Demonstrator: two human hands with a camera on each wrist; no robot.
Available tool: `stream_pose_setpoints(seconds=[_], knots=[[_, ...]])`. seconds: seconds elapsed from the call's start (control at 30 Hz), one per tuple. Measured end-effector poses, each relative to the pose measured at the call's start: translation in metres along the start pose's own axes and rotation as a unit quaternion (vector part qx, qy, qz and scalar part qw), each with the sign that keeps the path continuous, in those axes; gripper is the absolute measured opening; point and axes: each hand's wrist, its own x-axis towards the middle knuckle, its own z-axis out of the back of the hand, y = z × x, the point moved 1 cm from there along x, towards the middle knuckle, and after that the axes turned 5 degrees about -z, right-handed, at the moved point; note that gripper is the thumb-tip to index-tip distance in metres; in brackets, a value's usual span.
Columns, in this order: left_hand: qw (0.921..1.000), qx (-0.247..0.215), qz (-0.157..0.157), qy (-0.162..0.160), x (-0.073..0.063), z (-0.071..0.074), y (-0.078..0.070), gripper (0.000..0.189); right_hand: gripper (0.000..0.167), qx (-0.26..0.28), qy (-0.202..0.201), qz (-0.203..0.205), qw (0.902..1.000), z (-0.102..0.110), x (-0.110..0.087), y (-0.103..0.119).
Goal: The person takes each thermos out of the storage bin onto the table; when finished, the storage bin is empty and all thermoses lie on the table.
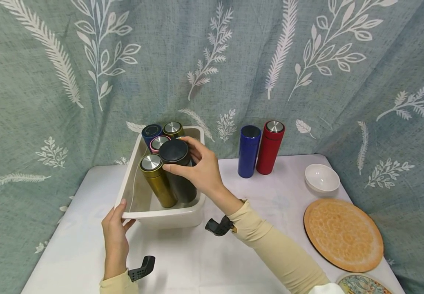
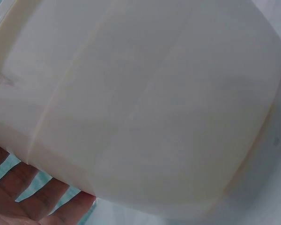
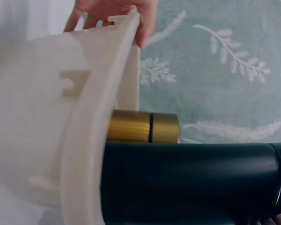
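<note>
In the head view a white plastic bin [image 1: 171,220] holds several insulated flasks. My right hand [image 1: 206,169] grips a black flask [image 1: 182,188] near its lid, thumb on one side and fingers on the other. The lower part of that flask is inside the bin, beside a gold flask [image 1: 160,190] with a steel top. Behind them are a pink-rimmed flask [image 1: 159,143], a dark blue one [image 1: 152,130] and another gold one [image 1: 173,128]. With thumb over the rim and fingers beneath, my left hand [image 1: 115,228] grips the bin's near left corner.
A blue flask [image 1: 249,153] and a red flask [image 1: 270,149] stand right of the bin at the table's back. Farther right are a white bowl [image 1: 322,178], a round tan board [image 1: 344,234] and a patterned plate [image 1: 362,285]. A leaf-print curtain [image 1: 168,61] hangs behind.
</note>
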Motion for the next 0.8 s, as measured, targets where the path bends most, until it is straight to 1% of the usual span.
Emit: stream_pose_setpoints(seconds=[0.2,0.4,0.5,0.67,0.8], knots=[[1.0,0.005,0.001,0.002,0.0,0.0,0.0,0.056,0.066,0.004,-0.004,0.005,1.0,0.005,0.0,0.007],[1.0,0.007,0.0,0.004,0.001,0.001,0.001,0.055,0.066,0.014,-0.008,0.02,0.9997,0.007,-0.002,0.015],[1.0,0.007,0.0,0.003,0.001,0.001,0.002,0.055,0.066,0.012,-0.011,0.034,0.9993,0.008,-0.003,0.021],[1.0,0.007,-0.002,0.004,0.001,0.001,0.001,0.055,0.065,-0.012,-0.018,0.056,0.9982,0.011,-0.008,0.028],[0.9999,0.009,-0.001,0.007,0.001,0.001,0.0,0.055,0.064,-0.004,-0.02,0.075,0.997,0.015,-0.01,0.035]])
